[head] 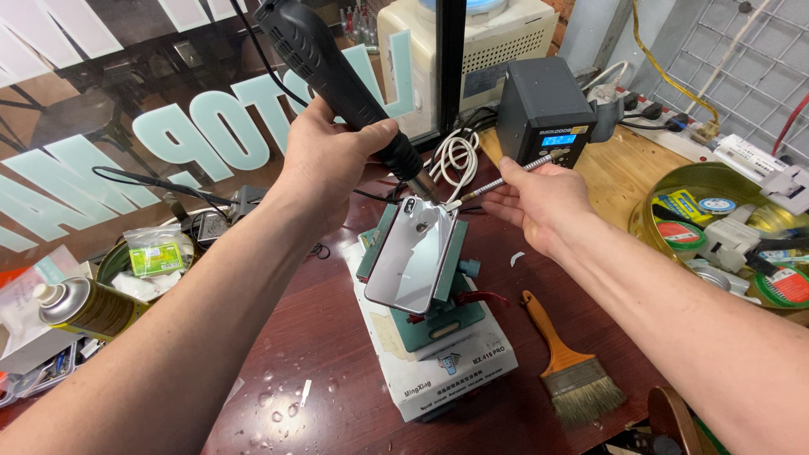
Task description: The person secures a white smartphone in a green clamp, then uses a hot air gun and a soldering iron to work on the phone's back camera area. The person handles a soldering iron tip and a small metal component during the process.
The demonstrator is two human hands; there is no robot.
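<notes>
My left hand (324,160) grips a black hot-air gun (337,80), nozzle pointing down at the top corner of a smartphone (415,253). The phone lies back side up, glossy and silver, clamped in a teal holder (438,324) that stands on a white box (438,371). My right hand (539,202) holds a thin metal-handled pick tool (497,184) whose tip touches the phone's top edge near the camera.
A black soldering station (543,114) with a blue display stands behind. A wooden-handled brush (569,362) lies to the right of the box. A round tin tray (716,181) with tape rolls sits far right. A spray can (80,307) and clutter lie left. White cable (455,156) coils behind.
</notes>
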